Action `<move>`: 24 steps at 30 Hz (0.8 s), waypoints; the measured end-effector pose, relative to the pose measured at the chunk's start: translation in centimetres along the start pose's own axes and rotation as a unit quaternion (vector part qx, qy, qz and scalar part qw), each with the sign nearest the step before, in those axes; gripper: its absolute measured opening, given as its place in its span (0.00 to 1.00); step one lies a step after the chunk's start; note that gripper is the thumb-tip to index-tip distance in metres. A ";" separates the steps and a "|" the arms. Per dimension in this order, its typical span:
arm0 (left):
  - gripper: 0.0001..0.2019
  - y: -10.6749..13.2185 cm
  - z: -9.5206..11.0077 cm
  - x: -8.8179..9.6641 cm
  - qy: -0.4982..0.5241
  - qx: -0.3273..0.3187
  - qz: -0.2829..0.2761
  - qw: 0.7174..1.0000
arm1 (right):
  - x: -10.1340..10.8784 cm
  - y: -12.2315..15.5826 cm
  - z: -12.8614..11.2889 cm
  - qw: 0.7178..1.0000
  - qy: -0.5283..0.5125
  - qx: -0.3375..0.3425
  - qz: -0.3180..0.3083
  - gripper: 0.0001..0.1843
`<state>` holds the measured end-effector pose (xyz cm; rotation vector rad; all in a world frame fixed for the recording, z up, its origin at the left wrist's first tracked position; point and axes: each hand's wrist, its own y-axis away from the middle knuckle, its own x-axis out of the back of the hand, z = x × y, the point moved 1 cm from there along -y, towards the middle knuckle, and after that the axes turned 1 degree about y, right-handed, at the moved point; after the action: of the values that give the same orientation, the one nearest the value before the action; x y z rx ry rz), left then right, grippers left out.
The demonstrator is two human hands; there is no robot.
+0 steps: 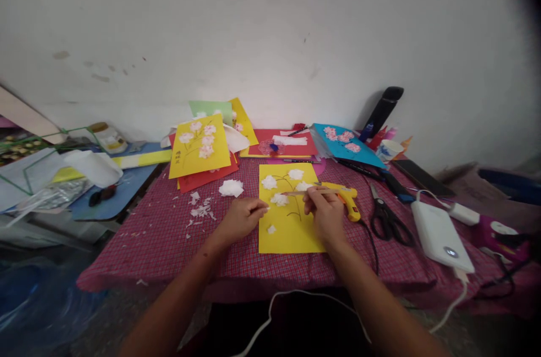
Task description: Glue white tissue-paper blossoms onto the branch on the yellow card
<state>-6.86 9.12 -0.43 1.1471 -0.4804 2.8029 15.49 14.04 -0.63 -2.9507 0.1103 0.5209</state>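
A yellow card with drawn branches and several white paper flowers lies in front of me on the red checked tablecloth. My right hand is closed on a thin wooden stick that points left over the card's flowers. My left hand rests at the card's left edge, its fingers pinched together on something I cannot make out. A yellow glue gun lies just right of my right hand. A loose white paper flower sits on the cloth above my left hand.
Black scissors and a white power bank lie to the right. Finished cards lie at the back: yellow, blue, red. White paper scraps dot the cloth. A cluttered shelf stands at left. The wall is close behind.
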 end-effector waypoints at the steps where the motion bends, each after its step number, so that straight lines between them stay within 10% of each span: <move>1: 0.10 0.2 0.1 -0.2 -0.038 -0.026 -0.004 0.999 | 0.0 0.0 0.0 1.000 -0.002 0.002 0.005 0.10; 11: 0.14 3.4 1.6 -0.8 -0.161 -0.156 -0.062 0.973 | 0.4 0.0 0.2 0.999 0.032 0.020 -0.028 0.10; 24: 0.15 -0.5 -4.1 3.9 -0.356 -0.012 0.060 0.932 | 0.3 0.0 0.6 0.998 0.035 0.020 -0.039 0.12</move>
<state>-12.36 10.67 -0.35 2.1855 -0.6356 2.3678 15.61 14.14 -1.31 -2.9219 0.0137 0.4008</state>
